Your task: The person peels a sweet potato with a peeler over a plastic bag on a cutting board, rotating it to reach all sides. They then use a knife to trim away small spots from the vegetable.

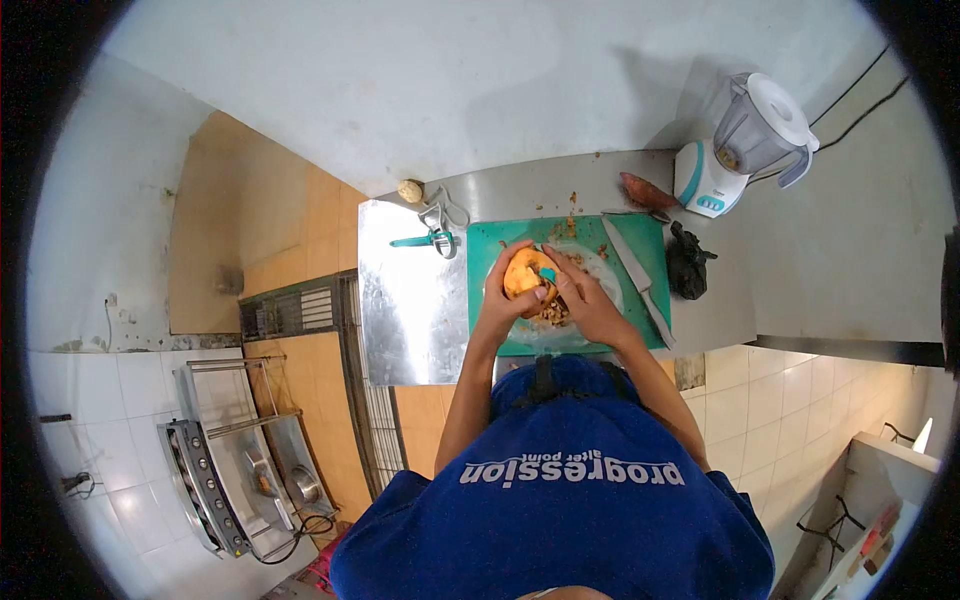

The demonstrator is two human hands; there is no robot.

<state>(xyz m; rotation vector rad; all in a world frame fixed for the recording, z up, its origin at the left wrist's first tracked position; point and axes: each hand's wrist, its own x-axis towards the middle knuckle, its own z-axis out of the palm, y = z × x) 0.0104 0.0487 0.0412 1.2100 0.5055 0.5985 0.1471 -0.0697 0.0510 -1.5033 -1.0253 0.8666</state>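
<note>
A round orange-fleshed fruit or vegetable (527,272), partly cut away, is held over the cutting board. My left hand (506,296) wraps its left side and underside, fingers closed on it. Close against its right side, my right hand (583,297) grips a small teal-handled tool (547,274); its working end is hidden. Below both hands, a pale translucent plate or sheet (603,278) carries brown scraps (553,315) and lies on the green cutting board (485,240). A large knife (630,262) rests along the board's right side.
On the steel table (410,320), a teal peeler (425,240) and a round tan item (410,190) lie left. To the right are a reddish root vegetable (645,190), a black plastic bag (687,262) and a blender (745,140). A wall (520,90) rises behind.
</note>
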